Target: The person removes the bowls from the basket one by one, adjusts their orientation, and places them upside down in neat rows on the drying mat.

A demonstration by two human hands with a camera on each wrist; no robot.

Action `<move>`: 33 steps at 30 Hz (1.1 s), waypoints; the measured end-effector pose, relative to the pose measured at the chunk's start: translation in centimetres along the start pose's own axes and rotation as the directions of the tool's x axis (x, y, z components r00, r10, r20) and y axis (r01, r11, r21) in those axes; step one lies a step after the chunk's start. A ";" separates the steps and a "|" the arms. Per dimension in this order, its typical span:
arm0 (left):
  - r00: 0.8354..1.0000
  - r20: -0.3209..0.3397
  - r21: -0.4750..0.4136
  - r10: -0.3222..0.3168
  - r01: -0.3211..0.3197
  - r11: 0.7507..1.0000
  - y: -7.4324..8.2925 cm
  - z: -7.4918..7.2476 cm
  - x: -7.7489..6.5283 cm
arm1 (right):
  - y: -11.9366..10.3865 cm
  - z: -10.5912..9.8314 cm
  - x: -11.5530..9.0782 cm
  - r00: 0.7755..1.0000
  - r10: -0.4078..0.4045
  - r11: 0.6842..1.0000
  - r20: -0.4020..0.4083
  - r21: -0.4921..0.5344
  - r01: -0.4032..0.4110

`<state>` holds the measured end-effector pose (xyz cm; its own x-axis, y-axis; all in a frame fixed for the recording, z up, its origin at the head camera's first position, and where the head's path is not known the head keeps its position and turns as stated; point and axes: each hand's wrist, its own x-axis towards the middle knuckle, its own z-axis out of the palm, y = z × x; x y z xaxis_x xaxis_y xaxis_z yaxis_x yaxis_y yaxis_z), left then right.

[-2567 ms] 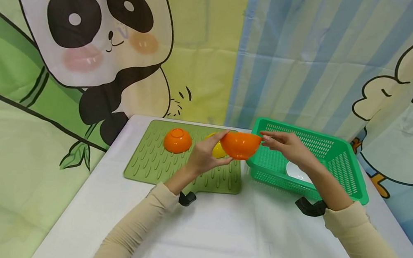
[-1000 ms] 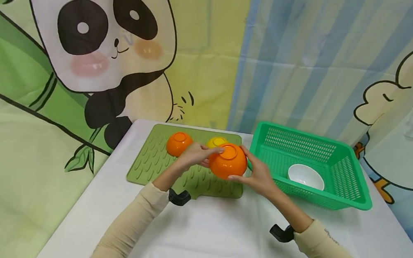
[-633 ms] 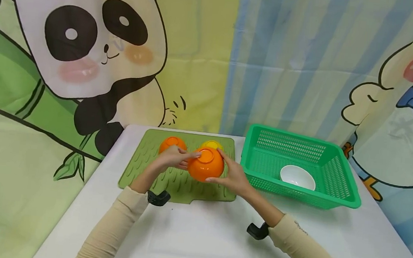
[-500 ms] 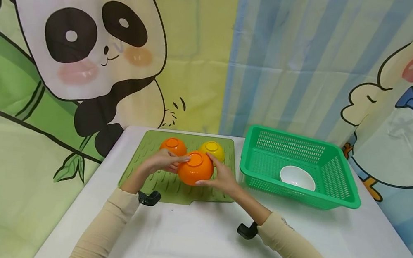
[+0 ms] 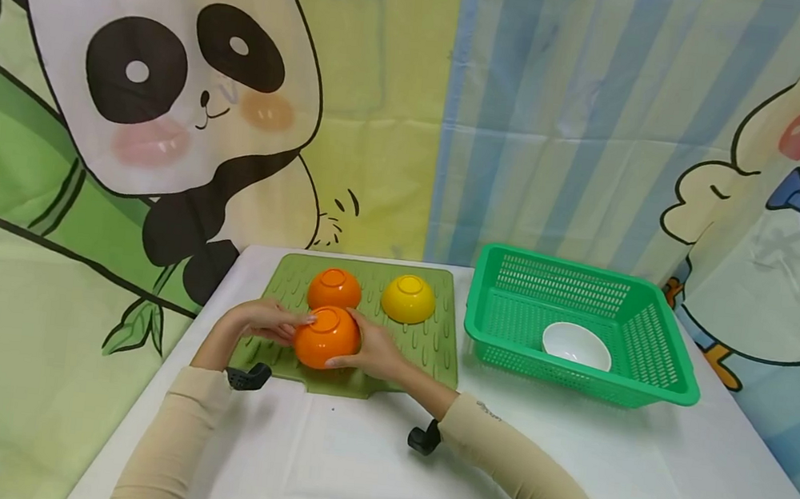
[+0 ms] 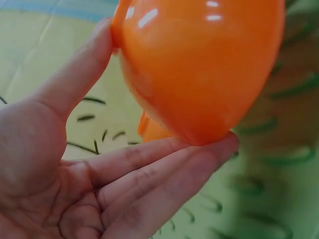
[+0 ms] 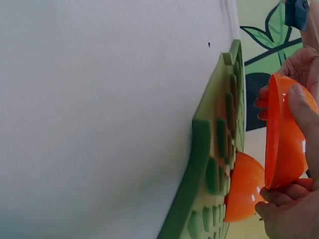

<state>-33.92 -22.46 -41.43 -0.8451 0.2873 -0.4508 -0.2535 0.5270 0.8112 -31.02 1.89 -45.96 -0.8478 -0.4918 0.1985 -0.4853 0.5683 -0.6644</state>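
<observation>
Both hands hold an upside-down orange bowl [image 5: 326, 339] just over the front left of a green drying mat [image 5: 425, 368]. My left hand [image 5: 270, 321] has its thumb at the bowl's foot ring and its fingertips under the rim, as the left wrist view shows. From the other side my right hand [image 5: 376, 352] grips the wall, its thumb [image 7: 299, 102] lying along the outside. Behind the held bowl, a second orange bowl [image 5: 335, 287] rests upside down on the mat. A yellow bowl [image 5: 408, 300], also inverted, sits to its right.
Right of the mat stands a green perforated basket [image 5: 578, 381] with a white bowl [image 5: 576, 344] inside. A white cloth [image 5: 378, 472] covers the table. Printed curtains [image 5: 541, 134] hang directly behind the table's back edge.
The right hand has come onto the bowl, which was turned from upright to upside down. Both hands have carried it left and down, from beside the basket to the mat's front left.
</observation>
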 end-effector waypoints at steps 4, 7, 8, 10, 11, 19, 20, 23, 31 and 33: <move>0.999 -0.003 0.006 -0.036 0.036 0.999 -1.0 -0.8 0.1 | -0.4 1.3 0.7 1.000 0.011 1.000 0.016 0.000 -0.011; 0.998 -0.011 0.006 -0.055 0.055 0.998 -1.6 -1.1 0.3 | -0.4 2.0 1.1 0.999 0.030 1.000 0.030 0.007 -0.030; 0.998 -0.015 0.011 -0.054 0.054 0.998 -1.8 -1.2 0.4 | -0.4 2.3 1.2 0.999 0.037 0.999 0.033 0.014 -0.037; 0.998 -0.030 0.012 -0.057 0.057 0.998 -2.0 -1.2 0.4 | -0.4 2.7 1.5 0.998 0.048 0.999 0.038 0.017 -0.049; 0.996 -0.047 0.004 -0.069 0.070 0.998 -2.1 -1.2 0.4 | -0.4 2.8 1.6 0.998 0.051 0.998 0.041 0.022 -0.052; 0.981 -0.178 0.052 -0.078 0.089 0.995 -2.2 -0.5 0.2 | 0.0 3.5 2.0 0.997 0.064 0.998 0.039 0.016 -0.065; 0.979 -0.188 0.070 -0.077 0.092 0.993 -2.1 -0.4 0.1 | 0.0 3.5 2.0 0.997 0.063 0.998 0.039 0.017 -0.064; 0.972 -0.222 0.122 -0.080 0.109 0.987 -1.9 -0.2 0.0 | 0.3 3.6 1.9 0.998 0.054 0.998 0.043 0.019 -0.055; 0.963 -0.263 0.217 -0.055 0.114 0.969 -1.7 0.0 0.1 | 0.6 3.8 2.0 0.999 0.024 1.000 0.034 0.017 -0.025; 0.963 -0.262 0.223 -0.057 0.118 0.968 -1.7 0.0 0.0 | 0.6 3.9 2.0 0.999 0.027 1.000 0.037 0.013 -0.027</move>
<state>-33.50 -23.33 -42.88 -0.9230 0.0371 -0.3831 -0.2401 0.7225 0.6483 -32.14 -1.34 -48.76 -0.8519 -0.5006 0.1536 -0.4590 0.5726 -0.6793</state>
